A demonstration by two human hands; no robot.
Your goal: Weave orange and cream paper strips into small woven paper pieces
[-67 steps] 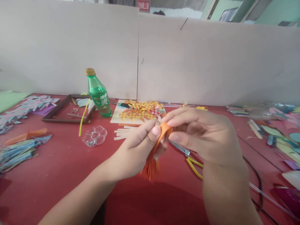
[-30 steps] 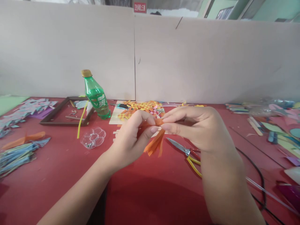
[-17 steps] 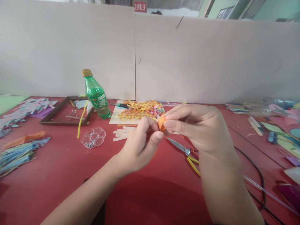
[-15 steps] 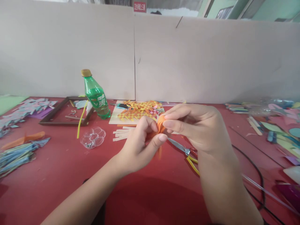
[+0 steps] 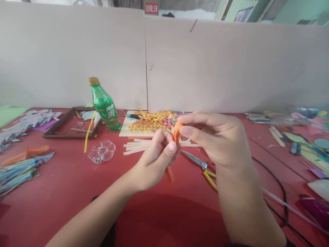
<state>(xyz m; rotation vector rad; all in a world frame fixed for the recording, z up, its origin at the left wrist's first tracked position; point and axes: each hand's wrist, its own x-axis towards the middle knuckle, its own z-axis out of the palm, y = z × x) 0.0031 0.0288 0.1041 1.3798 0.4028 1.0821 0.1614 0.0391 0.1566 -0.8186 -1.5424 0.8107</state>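
Between my two hands is a folded bundle of orange paper strips (image 5: 177, 131), its looped top showing and a loose end hanging below. My left hand (image 5: 159, 156) is closed round the lower part, thumb pressed on it. The thumb and forefinger of my right hand (image 5: 216, 137) pinch the loop at the top. Part of the bundle is hidden inside my left fingers. Beneath my right hand lie scissors (image 5: 203, 165) with red and yellow handles. Behind my hands is a woven yellow and orange paper piece (image 5: 151, 121), with pale paper strips (image 5: 136, 146) in front of it.
A green bottle (image 5: 106, 108) leans at the left, near a dark frame (image 5: 64, 137) and a clear flower-shaped tray (image 5: 102, 151) holding small beads. Blue fringed paper (image 5: 23, 171) lies far left. A black cable (image 5: 284, 195), paper scraps (image 5: 305, 147) and a purple object (image 5: 315, 207) lie right.
The orange strips, fringed and hanging earlier, were drawn level between both hands, then gathered into a loop. My left hand now closes more tightly below it, and my right hand has risen slightly.
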